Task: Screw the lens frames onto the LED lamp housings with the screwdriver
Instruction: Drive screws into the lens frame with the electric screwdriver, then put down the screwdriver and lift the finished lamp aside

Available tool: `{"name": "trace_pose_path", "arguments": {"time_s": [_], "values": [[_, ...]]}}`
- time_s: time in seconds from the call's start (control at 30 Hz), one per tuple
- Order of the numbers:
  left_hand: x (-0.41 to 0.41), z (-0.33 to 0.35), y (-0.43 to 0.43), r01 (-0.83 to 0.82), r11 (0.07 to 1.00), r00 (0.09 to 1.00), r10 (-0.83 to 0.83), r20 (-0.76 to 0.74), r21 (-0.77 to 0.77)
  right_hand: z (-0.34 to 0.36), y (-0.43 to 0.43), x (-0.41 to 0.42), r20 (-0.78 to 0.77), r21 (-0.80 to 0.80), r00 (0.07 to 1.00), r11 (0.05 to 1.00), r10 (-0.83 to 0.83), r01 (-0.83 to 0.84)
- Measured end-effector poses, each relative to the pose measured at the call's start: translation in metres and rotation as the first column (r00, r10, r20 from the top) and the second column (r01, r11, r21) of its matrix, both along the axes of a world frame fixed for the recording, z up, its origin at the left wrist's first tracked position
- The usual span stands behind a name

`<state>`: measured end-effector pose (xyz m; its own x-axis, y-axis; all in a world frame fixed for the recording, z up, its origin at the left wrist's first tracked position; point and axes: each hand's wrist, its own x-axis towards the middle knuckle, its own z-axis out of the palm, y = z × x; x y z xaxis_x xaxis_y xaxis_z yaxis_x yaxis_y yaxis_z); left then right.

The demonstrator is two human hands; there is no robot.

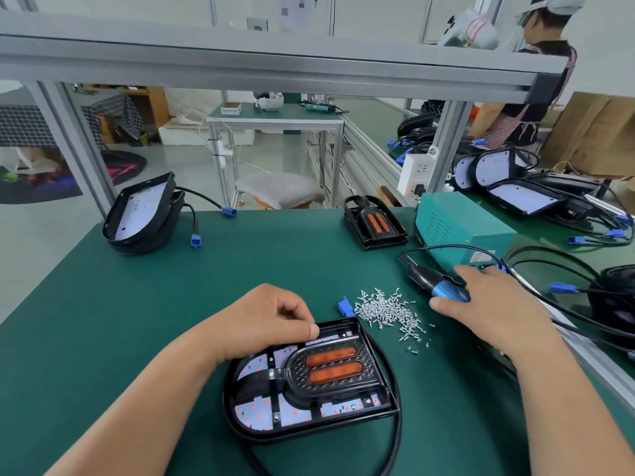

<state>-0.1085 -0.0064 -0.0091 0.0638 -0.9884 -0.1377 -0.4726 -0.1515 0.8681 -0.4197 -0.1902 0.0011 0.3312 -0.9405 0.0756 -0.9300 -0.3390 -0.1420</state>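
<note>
Lens frame (330, 369) lies in lamp housing (247, 431), open table (137, 304) to its left.
Left hand (271, 321), fingers pinched together, touches far rim; right hand (488, 304) grips screwdriver (446, 293) beside screws (388, 310).

**A:** Where is the worktop (137, 321) open?

**B:** The whole left half, between the near lamp housing (309, 383) and the stack of housings (141, 214) at the far left corner. The middle strip is open too, up to the spare lens frame (374, 223).

**A:** And the right?

**B:** Crowded. The screw pile (388, 310) lies just beside the near housing's far right corner. Behind it the right hand (488, 304) holds the screwdriver (443, 286). Then come the green box (457, 228) and the black cables (591, 333). A cable loop (398, 417) hems the near housing's right side.
</note>
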Motion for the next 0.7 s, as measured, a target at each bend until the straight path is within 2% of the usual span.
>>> {"name": "trace_pose_path", "arguments": {"time_s": [0.1, 0.17, 0.23, 0.3, 0.37, 0.5, 0.6, 0.7], "values": [[0.002, 0.000, 0.001, 0.016, 1.000, 1.000, -0.016, 0.001, 0.002, 0.011, 0.014, 0.006, 0.232, -0.114, 0.966, 0.989, 0.115, -0.091], [0.003, 0.000, 0.001, 0.035, 0.999, 0.999, -0.035, -0.002, 0.019, 0.019, 0.026, 0.016, 0.345, -0.074, 0.900, 0.963, 0.269, -0.259], [0.004, 0.000, 0.001, 0.046, 0.998, 0.999, -0.046, -0.009, 0.039, 0.020, 0.039, 0.028, 0.261, 0.049, 0.876, 0.901, 0.404, -0.430], [0.006, -0.001, 0.001, 0.060, 0.997, 0.998, -0.059, -0.008, 0.042, 0.016, 0.049, 0.039, 0.077, 0.130, 0.856, 0.846, 0.511, -0.517], [0.007, 0.000, 0.001, 0.076, 0.997, 0.997, -0.075, -0.006, 0.029, 0.012, 0.055, 0.046, -0.056, 0.166, 0.831, 0.826, 0.554, -0.539], [0.005, 0.001, 0.002, 0.079, 0.997, 0.996, -0.080, -0.042, -0.011, 0.006, 0.068, 0.055, -0.178, 0.192, 0.805, 0.822, 0.566, -0.536], [0.003, 0.003, 0.002, 0.083, 0.995, 0.994, -0.086, -0.074, -0.051, 0.006, 0.074, 0.061, -0.146, 0.159, 0.807, 0.819, 0.572, -0.552], [0.000, 0.007, 0.002, 0.073, 0.988, 0.991, -0.087, -0.101, -0.138, 0.006, 0.077, 0.064, 0.013, 0.101, 0.819, 0.814, 0.574, -0.572]]}}
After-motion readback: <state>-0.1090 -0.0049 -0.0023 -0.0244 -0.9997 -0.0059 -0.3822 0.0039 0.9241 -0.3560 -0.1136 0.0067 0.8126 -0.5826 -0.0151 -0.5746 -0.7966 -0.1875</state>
